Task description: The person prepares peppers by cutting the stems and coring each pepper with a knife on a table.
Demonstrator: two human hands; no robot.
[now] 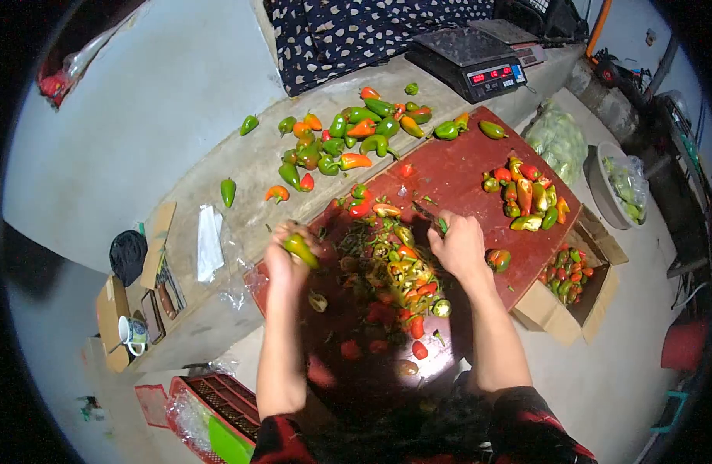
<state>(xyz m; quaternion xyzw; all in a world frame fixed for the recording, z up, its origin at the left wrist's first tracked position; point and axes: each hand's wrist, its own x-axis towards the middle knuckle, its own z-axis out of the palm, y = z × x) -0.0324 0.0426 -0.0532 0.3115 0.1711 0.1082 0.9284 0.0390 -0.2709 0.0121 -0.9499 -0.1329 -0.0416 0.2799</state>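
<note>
In the head view, a green pepper is being clasped by the left hand's fingers, left on the red bench; a knife is being gripped by the right hand's fingers, beside cut peppers.

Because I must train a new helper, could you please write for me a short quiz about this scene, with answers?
1. What does the left hand hold? (a) a mug (b) a green pepper (c) a phone
2. True or false: the digital scale stands on the red table.
3. Complete: the open cardboard box at picture right contains ____.

Key: 1: b. 2: false; it stands on the concrete ledge. 3: peppers.
</note>
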